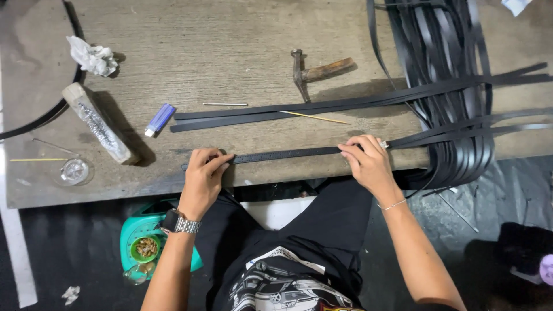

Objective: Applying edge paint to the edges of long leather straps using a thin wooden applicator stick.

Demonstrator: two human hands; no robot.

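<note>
A black strap (288, 154) lies flat along the near edge of a worn wooden board (219, 52). My left hand (204, 175) presses down on its left end, fingers curled over it. My right hand (368, 161) pinches the same strap further right, near a small metal piece. Two more black straps (276, 112) lie parallel just behind. A thick bundle of black straps (455, 86) hangs over the board at the right.
A hammer (314, 73) with a wooden handle lies behind the straps. A blue lighter (159, 119), a wrapped block (101, 124), crumpled paper (92, 56), a small glass dish (75, 171) and thin sticks (314, 117) lie on the board. A teal container (144, 242) sits below.
</note>
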